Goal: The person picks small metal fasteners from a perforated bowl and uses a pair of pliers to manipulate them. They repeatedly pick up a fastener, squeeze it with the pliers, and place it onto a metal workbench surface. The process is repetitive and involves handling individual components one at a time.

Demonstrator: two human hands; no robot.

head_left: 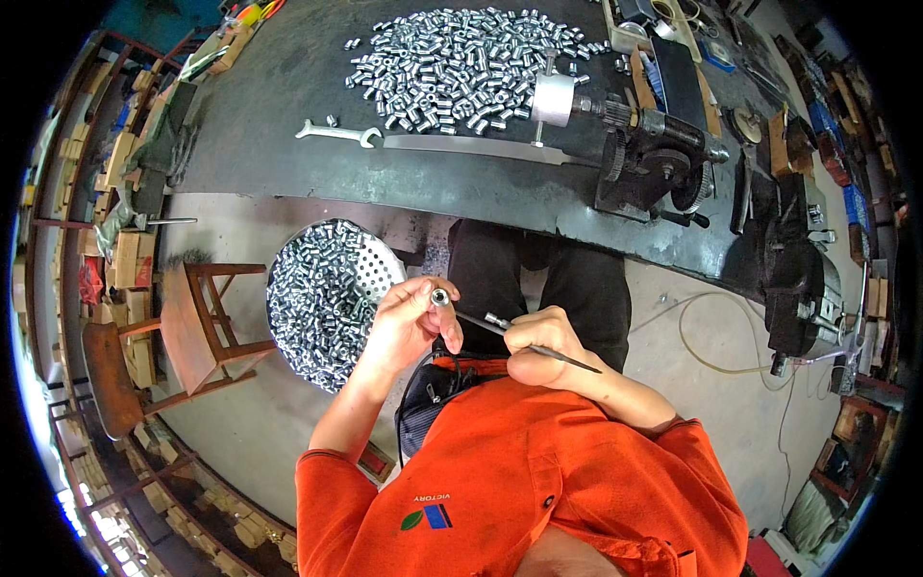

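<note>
- In front of the orange shirt, a metal sleeve, short and shiny, its round dark bore showing;
- it sits at the fingertips of the left hand, which is clamped on it;
- the right hand grips a slim, dark tool.

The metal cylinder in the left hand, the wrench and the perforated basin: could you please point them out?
Metal cylinder (439,297), head view: its open end.
Wrench (336,133), head view: middle of its handle.
Perforated basin (378,260), head view: bare holed wall.
</note>
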